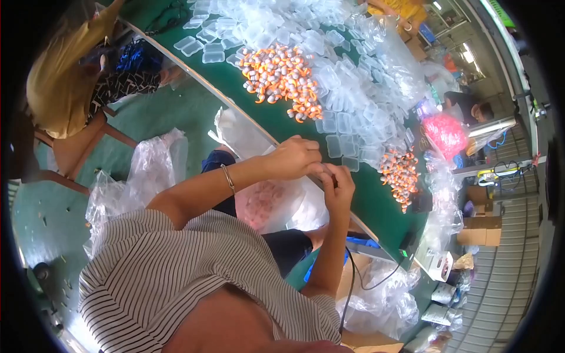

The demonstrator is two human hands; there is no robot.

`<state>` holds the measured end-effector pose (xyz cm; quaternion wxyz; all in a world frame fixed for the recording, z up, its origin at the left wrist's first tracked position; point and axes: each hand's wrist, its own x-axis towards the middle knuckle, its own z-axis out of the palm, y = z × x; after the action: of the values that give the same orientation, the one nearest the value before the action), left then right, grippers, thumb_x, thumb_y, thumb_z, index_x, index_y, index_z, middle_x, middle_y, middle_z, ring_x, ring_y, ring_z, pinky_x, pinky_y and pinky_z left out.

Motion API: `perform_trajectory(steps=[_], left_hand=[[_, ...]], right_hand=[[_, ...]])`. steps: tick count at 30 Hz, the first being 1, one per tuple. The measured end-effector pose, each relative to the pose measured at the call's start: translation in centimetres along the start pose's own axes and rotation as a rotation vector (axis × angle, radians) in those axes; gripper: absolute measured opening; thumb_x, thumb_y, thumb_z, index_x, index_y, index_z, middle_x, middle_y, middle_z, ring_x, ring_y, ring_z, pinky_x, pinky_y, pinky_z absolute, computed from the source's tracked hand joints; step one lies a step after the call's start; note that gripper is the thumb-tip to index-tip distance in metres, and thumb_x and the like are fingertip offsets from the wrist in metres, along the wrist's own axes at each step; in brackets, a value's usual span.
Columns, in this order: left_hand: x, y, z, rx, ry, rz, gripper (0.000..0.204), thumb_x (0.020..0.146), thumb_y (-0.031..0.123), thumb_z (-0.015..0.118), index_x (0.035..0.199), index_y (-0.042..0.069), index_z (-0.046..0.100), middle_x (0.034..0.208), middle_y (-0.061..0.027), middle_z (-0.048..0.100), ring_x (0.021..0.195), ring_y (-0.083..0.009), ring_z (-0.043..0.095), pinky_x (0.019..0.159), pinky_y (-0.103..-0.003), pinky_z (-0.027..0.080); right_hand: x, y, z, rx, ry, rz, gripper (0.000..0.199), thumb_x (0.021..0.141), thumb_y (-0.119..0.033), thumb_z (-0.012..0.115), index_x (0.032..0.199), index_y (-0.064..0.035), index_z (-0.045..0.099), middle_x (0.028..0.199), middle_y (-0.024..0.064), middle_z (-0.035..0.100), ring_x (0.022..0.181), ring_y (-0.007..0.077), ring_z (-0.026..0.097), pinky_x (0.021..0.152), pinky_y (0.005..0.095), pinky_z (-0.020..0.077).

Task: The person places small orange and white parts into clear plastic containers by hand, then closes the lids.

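Your fingers [314, 157] are curled in and bunched together right at the near edge; can't tell if something tiny is pinched in there, the knuckles cover it. Your left hand [297, 157] comes in back-side up, your right hand [337, 183] meets it from beside, thumb near the other tips. Looks like a grip for fiddly stuff, both sets of tips meeting.

Biggest thing is the green table [376, 203], running diagonally past you. Next, the clear plastic boxes [347, 144] are spread loose over much of it, probably so you can take any without digging. A clear bag [259, 203] with pinkish contents sits below the edge by your legs, likely because the top's so crowded. Then there's the orange-and-grey heap [276, 76] on the boxes' near-left side and a smaller heap [399, 176] to the right, seemingly kept apart from each other for easy picking.
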<state>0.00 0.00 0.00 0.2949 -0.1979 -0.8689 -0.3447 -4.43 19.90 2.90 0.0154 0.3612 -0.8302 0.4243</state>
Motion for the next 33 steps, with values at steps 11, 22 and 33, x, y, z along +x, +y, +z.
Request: perform_trajectory(steps=[11,22,33], left_hand=[[-1.2,2.2,-2.3,0.159,0.083,0.036,0.017,0.079,0.028,0.071,0.088,0.014,0.068,0.082,-0.0015,0.059,0.083,-0.0215,0.059,0.074,-0.039,0.040],[1.7,-3.2,-3.7,0.500,0.244,-0.163,0.020,0.077,0.016,0.073,0.096,0.013,0.069,0.095,-0.0020,0.063,0.088,-0.0219,0.060,0.076,-0.039,0.042],[0.4,-2.0,-4.2,0.376,0.143,-0.256,0.011,0.080,0.011,0.067,0.091,0.009,0.066,0.093,-0.0061,0.067,0.085,-0.0273,0.064,0.072,-0.039,0.044]], right_hand=[[4.5,2.2,0.2,-0.814,0.287,-0.001,0.059,0.077,-0.028,0.076,0.127,-0.0061,0.054,0.122,0.0116,0.058,0.107,0.0359,0.057,0.086,0.0431,0.0451],[1.6,-2.1,0.8,-0.329,0.139,-0.499,0.036,0.071,0.006,0.061,0.105,-0.0065,0.065,0.091,0.0118,0.060,0.085,0.0329,0.058,0.078,0.0427,0.0462],[1.5,7.2,-6.9,-0.707,0.541,0.219,0.027,0.077,-0.009,0.067,0.104,-0.0115,0.067,0.096,0.0101,0.067,0.090,0.0306,0.064,0.074,0.0475,0.0498]])
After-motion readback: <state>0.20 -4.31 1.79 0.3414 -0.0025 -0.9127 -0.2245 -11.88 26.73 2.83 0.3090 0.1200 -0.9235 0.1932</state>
